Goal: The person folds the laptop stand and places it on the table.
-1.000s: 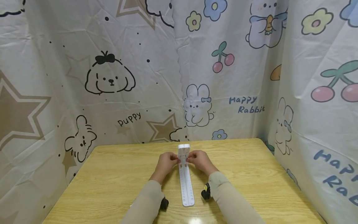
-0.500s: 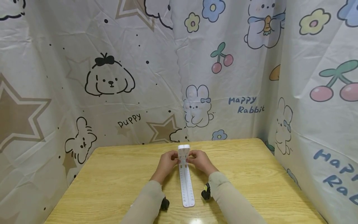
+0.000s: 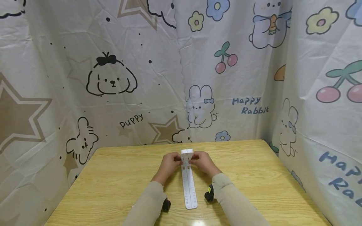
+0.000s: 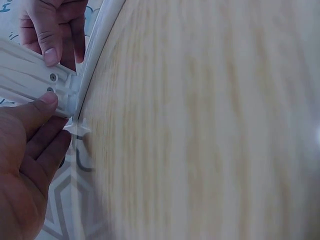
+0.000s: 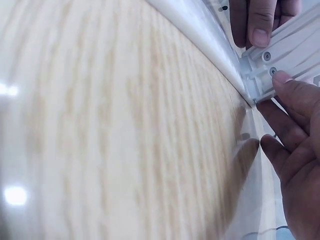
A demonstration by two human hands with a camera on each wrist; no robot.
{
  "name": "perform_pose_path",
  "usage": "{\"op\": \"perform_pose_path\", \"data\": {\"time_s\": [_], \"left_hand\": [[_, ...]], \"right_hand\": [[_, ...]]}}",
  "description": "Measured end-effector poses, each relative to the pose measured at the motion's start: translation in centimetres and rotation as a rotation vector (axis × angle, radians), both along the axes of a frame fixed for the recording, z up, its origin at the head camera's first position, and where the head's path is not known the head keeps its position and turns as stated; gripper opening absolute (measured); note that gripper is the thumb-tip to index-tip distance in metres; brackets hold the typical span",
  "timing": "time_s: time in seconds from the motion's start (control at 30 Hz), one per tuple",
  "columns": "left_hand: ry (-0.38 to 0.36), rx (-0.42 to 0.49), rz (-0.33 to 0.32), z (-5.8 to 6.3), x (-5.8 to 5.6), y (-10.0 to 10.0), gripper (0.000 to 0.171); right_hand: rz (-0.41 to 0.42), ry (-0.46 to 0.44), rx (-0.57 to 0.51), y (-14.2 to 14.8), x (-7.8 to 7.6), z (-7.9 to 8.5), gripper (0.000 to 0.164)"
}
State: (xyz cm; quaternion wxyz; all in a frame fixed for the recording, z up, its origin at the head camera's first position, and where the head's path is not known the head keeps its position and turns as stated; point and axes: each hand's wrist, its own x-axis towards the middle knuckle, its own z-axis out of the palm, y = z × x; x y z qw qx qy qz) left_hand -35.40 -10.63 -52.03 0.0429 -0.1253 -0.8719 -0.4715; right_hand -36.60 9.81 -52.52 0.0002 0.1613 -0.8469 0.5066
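Observation:
A white plastic folding stand lies lengthwise on the table, its long slotted strip pointing toward me. At the far end its shorter panel is raised from the strip at the hinge. My left hand pinches the panel's left edge low down, thumb on the near face. From the other side my right hand pinches the right edge the same way. Both thumbs press beside small screws near the hinge, as the left wrist view shows on the panel. The fingers behind the panel are partly hidden.
The wood-grain table extends on both sides of the stand. A printed curtain hangs behind it and along the sides. A black wrist camera sits at the right cuff, another at the left.
The top of the raised panel has come slightly lower and its tilt has shifted a little. Both hands keep their pinch in nearly the same place.

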Motion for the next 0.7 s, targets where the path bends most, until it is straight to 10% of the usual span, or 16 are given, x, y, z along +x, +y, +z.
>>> {"op": "perform_pose_path", "data": {"time_s": [0.7], "left_hand": [[-0.023, -0.098, -0.064, -0.19, 0.23, -0.83, 0.02]], "right_hand": [[0.089, -0.049, 0.033, 0.67, 0.25, -0.36, 0.022]]}}
